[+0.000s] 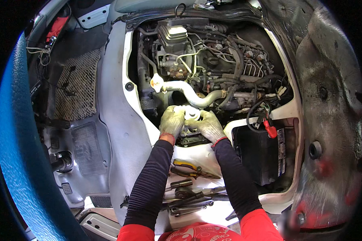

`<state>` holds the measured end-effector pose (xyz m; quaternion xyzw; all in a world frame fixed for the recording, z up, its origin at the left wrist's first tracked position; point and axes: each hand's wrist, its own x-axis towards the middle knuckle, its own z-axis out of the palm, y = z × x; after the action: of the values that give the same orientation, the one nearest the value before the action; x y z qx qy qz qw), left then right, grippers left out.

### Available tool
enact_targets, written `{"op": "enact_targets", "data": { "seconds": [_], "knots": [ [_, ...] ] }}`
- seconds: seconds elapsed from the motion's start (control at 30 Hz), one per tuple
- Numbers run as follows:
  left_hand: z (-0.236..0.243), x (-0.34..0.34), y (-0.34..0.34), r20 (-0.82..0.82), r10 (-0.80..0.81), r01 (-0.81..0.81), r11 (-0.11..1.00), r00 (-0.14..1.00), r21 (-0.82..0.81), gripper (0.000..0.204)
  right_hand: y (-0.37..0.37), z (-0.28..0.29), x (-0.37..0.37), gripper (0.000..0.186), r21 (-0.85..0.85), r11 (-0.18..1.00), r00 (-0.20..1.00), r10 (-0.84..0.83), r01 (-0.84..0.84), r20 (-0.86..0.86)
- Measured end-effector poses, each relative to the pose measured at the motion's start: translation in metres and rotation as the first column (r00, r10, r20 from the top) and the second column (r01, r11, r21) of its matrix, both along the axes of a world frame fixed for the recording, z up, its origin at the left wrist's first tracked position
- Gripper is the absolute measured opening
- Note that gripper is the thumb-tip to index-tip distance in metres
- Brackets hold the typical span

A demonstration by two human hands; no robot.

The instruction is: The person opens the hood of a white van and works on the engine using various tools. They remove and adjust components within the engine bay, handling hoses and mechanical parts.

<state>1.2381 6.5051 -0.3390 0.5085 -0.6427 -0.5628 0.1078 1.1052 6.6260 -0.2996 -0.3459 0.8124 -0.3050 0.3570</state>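
Both my hands wear pale knit gloves and meet over the near edge of the engine bay. Between them is a round, shiny pale part (192, 114) with a raised centre, whose exact kind I cannot make out. From the left, my left hand (171, 121) closes its fingers on the part. My right hand (208, 125) grips its right side, the thumb toward the centre. Just beyond my fingers curves a thick pale hose (195, 99), leading left to a filler neck with a cap (157, 82). The gloves hide much of the part's underside.
The exposed engine (213, 60) fills the bay ahead. To the right sits a black battery (255, 156) near a red terminal cover (270, 129). Yellow-handled pliers (187, 165), a socket (181, 183) and several wrenches (191, 209) lie on the pale ledge between my forearms.
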Motion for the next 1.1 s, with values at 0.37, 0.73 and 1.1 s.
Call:
{"op": "enact_targets", "data": {
  "seconds": [0.37, 0.73, 1.1],
  "knots": [
    [0.026, -0.003, 0.006, -0.099, 0.172, -0.139, 0.951, 0.980, 0.277, 0.034, 0.009, 0.010, 0.000, 0.059, -0.067, 0.998, 0.995, -0.010, 0.017, 0.098],
    [0.033, -0.001, 0.016, -0.337, 0.283, -0.181, 0.936, 0.898, 0.303, 0.030, 0.010, 0.003, -0.019, 0.041, -0.201, 0.979, 0.974, 0.025, 0.022, 0.225],
    [0.026, -0.002, 0.011, -0.472, 0.410, -0.203, 0.881, 0.780, 0.428, 0.018, 0.021, 0.007, -0.020, 0.036, -0.214, 0.943, 0.804, -0.084, 0.255, 0.589]
  ]
}}
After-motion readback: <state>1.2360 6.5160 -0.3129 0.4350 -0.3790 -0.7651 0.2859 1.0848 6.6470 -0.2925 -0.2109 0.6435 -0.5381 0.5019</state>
